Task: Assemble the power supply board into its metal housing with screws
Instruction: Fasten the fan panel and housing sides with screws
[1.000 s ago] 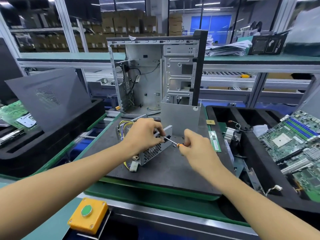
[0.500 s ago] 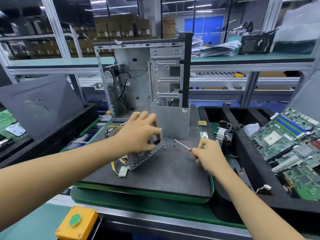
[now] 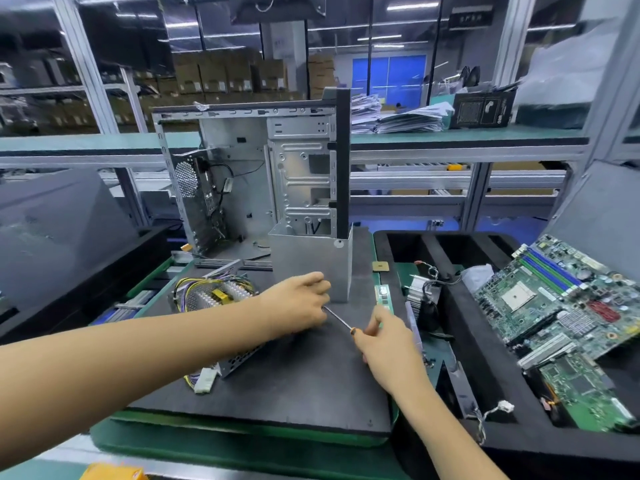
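The right hand [image 3: 388, 344] pinches the orange handle of a small screwdriver [image 3: 337, 318], its shaft slanting toward ten o'clock. The tip meets the left hand [image 3: 298, 306], whose fingers curl down at the near corner of the power supply housing [image 3: 239, 356]; whether they pinch a screw I cannot tell. The open housing, board [image 3: 221, 294] and wires showing, lies on the dark mat [image 3: 311, 386]. My advice: steady the housing, seat the tip squarely, then turn gently.

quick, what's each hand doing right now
Left hand: fingers curled at the screwdriver tip; whether they pinch anything cannot be told.
Right hand: holds the screwdriver by its handle.
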Demonstrator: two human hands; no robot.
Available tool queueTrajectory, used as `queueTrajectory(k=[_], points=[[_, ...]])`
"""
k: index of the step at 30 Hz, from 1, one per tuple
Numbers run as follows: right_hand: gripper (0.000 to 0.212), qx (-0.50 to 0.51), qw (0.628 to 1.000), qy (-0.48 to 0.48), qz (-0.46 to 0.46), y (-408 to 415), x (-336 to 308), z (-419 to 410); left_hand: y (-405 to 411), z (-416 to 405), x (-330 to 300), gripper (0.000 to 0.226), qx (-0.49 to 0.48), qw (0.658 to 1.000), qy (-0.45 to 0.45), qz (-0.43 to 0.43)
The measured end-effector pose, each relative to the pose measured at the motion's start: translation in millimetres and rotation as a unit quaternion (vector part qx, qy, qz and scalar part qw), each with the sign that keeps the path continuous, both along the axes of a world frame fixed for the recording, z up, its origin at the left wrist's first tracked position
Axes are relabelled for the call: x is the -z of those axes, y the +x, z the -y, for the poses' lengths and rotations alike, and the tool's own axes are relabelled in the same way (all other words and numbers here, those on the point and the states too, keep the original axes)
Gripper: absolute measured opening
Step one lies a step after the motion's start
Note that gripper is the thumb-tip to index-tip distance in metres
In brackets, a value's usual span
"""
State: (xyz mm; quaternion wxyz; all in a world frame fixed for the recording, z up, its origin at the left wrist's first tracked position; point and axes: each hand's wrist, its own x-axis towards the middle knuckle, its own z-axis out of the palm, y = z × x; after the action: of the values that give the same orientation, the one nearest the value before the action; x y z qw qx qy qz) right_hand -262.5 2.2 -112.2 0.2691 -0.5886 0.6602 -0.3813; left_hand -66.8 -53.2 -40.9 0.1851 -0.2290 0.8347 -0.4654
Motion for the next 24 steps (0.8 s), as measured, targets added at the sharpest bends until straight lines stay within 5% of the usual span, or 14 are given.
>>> queueTrajectory(k=[4, 9, 16, 20, 24], points=[[0.029, -0.009, 1.0, -0.018, -0.02, 0.8, 0.6, -4.7, 11.3, 1.8, 3.3, 0.003, 0.052, 0.996, 0.024, -0.069], [0.031, -0.038, 0.998, -0.05, 0.021, 2.0, 1.8, -9.6, 19.2, -3.5, 3.0, 0.012, -0.033, 0.964, 0.14, -0.225], [0.034, -0.044, 0.995, -0.07, 0.052, 2.9, 2.3, -19.8, 32.9, -14.3, -20.7, 0.024, -0.1, 0.79, 0.35, -0.493], [0.031, -0.04, 0.994, -0.088, 0.045, 7.1, 2.6, -29.5, 38.2, -10.9, -22.4, 0.026, -0.119, 0.773, 0.36, -0.508], [0.031, -0.053, 0.99, -0.099, 0.086, 12.1, -0.1, -41.4, 39.5, -19.1, -13.1, 0.038, -0.085, 0.661, 0.377, -0.643]])
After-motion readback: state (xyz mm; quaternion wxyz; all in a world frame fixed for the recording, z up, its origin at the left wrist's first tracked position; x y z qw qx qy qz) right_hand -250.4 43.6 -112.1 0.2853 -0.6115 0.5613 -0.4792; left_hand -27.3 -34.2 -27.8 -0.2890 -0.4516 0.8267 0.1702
